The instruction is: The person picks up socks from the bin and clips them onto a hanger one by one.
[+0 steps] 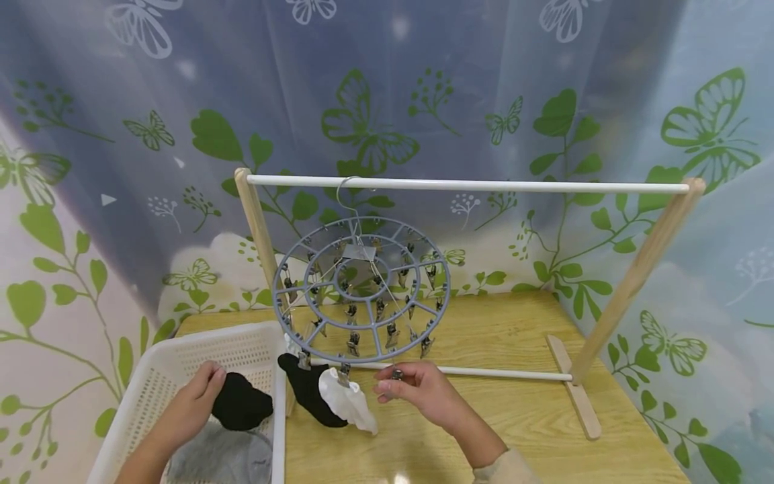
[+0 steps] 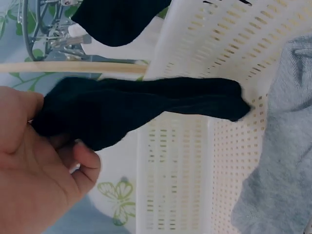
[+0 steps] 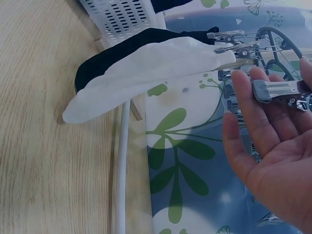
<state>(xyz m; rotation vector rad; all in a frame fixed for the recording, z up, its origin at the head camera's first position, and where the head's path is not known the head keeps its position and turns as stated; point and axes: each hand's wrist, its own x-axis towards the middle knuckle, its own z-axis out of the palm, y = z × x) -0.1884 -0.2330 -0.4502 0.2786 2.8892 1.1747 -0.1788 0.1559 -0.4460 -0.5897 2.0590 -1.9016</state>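
In the head view my left hand (image 1: 192,407) pinches a black sock (image 1: 242,402) by one end over the basket. The sock (image 2: 131,105) stretches out sideways from thumb and fingers in the left wrist view. My right hand (image 1: 423,393) holds a metal clip (image 3: 278,91) at the near rim of a round grey clip hanger (image 1: 387,324), thumb at the clip's handle end. Beside this hand, a white sock (image 1: 347,400) and another black sock (image 1: 308,390) dangle from clips on the hanger's left front.
A white plastic basket (image 1: 279,417) with grey fabric (image 1: 220,454) inside stands at the left. The hanger hooks over the white top bar (image 1: 514,185) of a wooden-legged rack on the wood-grain table (image 1: 502,430). Several unused clips hang from the rings. A patterned curtain (image 1: 459,87) stands behind.
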